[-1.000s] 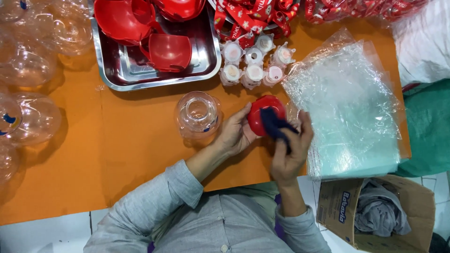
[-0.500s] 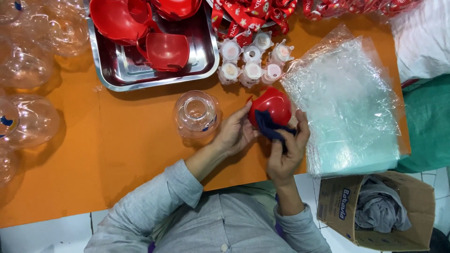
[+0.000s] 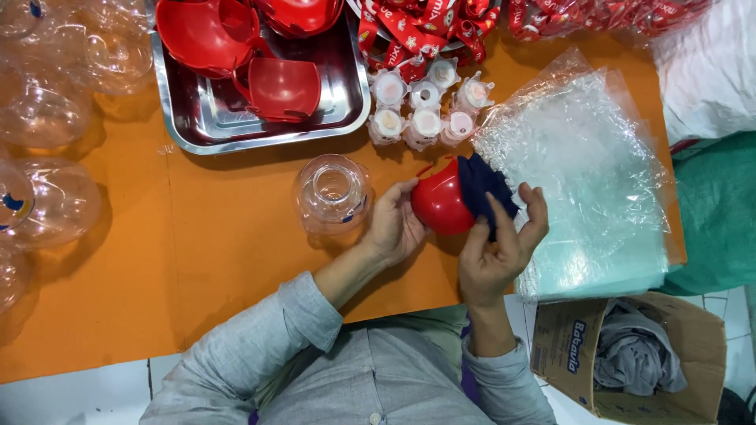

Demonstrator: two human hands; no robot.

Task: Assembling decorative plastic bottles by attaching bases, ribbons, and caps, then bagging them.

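Note:
My left hand (image 3: 394, 226) holds a glossy red plastic cap piece (image 3: 438, 206) from its left side, just above the orange table (image 3: 220, 260). My right hand (image 3: 500, 252) presses a dark blue cloth (image 3: 482, 189) against the right side of the red piece. A clear plastic bottle (image 3: 331, 194) stands upright just left of my left hand, seen from above. My grey sleeves come up from the bottom of the view.
A steel tray (image 3: 206, 118) at the back holds more red pieces. Several small clear-and-white caps (image 3: 425, 106) stand behind my hands, with red ribbons (image 3: 417, 31) beyond. A stack of clear plastic bags (image 3: 579, 181) lies right. Clear bottles (image 3: 47, 197) crowd the left edge; a cardboard box (image 3: 630, 354) with cloth sits lower right.
The red piece has turned in my left hand, and my right hand has slid the blue cloth from its front round to its right side.

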